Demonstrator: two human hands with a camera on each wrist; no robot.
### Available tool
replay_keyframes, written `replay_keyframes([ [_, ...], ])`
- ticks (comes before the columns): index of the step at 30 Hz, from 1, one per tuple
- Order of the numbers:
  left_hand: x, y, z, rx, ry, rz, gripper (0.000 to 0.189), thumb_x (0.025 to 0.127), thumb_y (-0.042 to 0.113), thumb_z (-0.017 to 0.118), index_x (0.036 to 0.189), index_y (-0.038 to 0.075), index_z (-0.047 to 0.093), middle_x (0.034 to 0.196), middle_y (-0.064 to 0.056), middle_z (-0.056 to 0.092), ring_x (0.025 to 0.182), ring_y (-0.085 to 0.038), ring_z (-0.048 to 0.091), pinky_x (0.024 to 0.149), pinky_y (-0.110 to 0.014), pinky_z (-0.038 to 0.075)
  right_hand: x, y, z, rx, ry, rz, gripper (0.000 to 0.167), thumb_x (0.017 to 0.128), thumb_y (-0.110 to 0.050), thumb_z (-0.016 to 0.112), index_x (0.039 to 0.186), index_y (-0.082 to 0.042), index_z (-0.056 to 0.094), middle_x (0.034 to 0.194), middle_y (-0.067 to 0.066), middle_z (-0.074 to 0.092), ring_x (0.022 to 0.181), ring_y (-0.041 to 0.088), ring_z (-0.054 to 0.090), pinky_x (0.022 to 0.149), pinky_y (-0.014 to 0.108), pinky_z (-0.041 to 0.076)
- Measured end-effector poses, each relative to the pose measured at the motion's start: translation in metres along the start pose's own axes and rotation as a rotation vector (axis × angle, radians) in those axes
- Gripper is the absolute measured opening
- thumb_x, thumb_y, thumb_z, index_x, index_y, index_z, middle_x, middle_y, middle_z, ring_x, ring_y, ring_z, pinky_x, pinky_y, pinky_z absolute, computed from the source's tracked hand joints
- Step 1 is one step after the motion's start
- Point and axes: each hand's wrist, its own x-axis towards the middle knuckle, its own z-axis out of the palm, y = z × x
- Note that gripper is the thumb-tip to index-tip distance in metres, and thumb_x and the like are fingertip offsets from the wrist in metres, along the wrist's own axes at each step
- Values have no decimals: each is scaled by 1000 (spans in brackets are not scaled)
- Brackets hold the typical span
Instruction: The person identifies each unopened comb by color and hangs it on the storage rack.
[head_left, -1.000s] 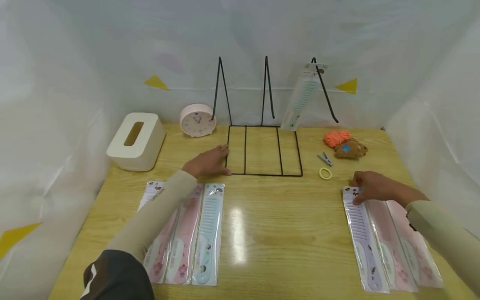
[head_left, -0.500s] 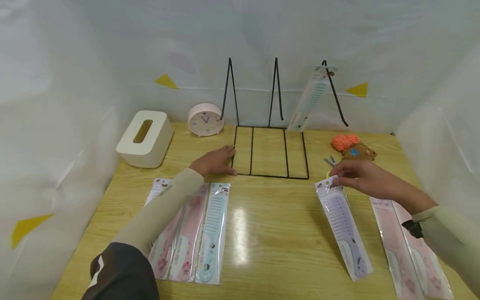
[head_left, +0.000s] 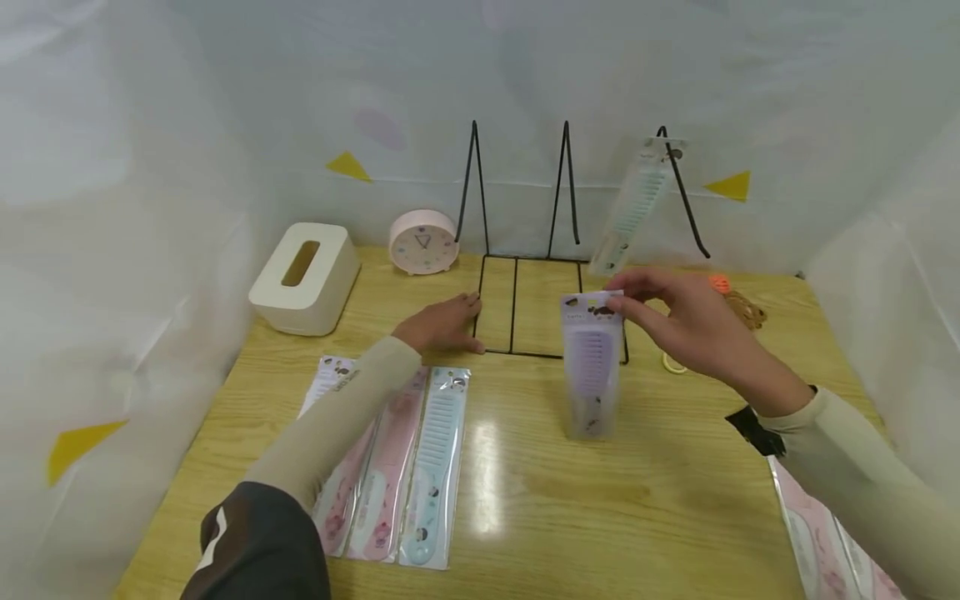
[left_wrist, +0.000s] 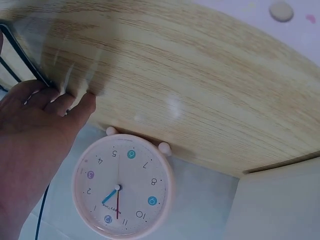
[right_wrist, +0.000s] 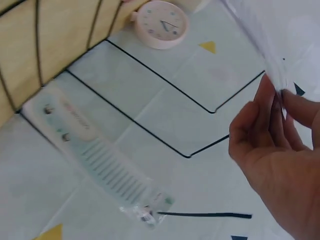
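My right hand (head_left: 686, 321) pinches a packaged purple comb (head_left: 590, 367) by the top corner of its sleeve, and the comb hangs upright over the front of a black wire rack (head_left: 512, 312). In the right wrist view the package (right_wrist: 260, 40) shows nearly edge-on between thumb and fingers. My left hand (head_left: 442, 323) rests on the table with its fingers at the left side of the rack's base; the left wrist view shows those fingertips beside the black wire (left_wrist: 22, 52). A packaged light blue comb (head_left: 637, 208) hangs from the rack's right hook.
Packaged combs (head_left: 435, 467) lie at the left front, partly under my left sleeve, and pink ones (head_left: 821, 533) lie at the right front. A pink clock (head_left: 423, 243) and a white tissue box (head_left: 306, 279) stand at the back left. Orange yarn (head_left: 720, 283) and a yellow ring (head_left: 672, 364) lie right.
My right hand has picked the purple comb up from the right-hand row and carried it left and up to the rack. My left hand stays at the rack's base. The head view has shifted slightly.
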Motion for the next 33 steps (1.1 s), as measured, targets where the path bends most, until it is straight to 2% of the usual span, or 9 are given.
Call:
replay_keyframes([
  [3,1,0,1,-1,-1,-5,95,91,54,66,160,8,18,167,-10,7,153,-29,9,122,-46,16,12,-9,1,20,109,0,15,96,-11,68,110,-8,71,98,2,73,84,0,64,71,14,47],
  [7,1,2,1,15,-1,-4,95,92,54,66,160,9,18,167,-10,6,153,-29,9,122,-45,16,25,-16,1,66,199,24,17,97,-9,66,114,-6,69,101,7,73,85,0,66,74,13,49],
  [14,2,8,-2,20,4,1,95,92,54,66,160,8,18,167,-10,8,153,-29,11,122,-44,17,36,-17,3,99,241,113,20,98,-14,65,115,-3,69,105,11,73,87,-3,62,77,11,48],
  [18,1,8,-1,15,-2,-2,94,92,54,65,160,9,18,167,-10,7,153,-29,10,122,-43,16,42,-15,8,84,262,133,23,99,-19,64,115,-4,69,105,11,72,85,-1,61,77,14,47],
  [24,-1,6,-1,25,9,-23,94,92,55,65,160,9,18,167,-10,7,153,-28,10,122,-43,15,64,-3,18,64,333,135,24,101,-24,60,115,-7,69,98,9,72,81,3,61,72,19,44],
  [26,-1,6,-1,35,14,-23,95,92,55,65,160,9,18,167,-10,7,153,-28,10,122,-43,16,73,3,22,82,370,139,24,102,-23,58,116,-7,69,98,9,73,82,9,63,72,20,44],
  [33,5,12,0,53,9,-22,94,93,55,64,160,9,17,167,-10,8,153,-29,11,123,-43,16,113,23,30,81,486,185,26,104,-21,54,120,-8,70,109,10,73,90,16,64,78,20,46],
])
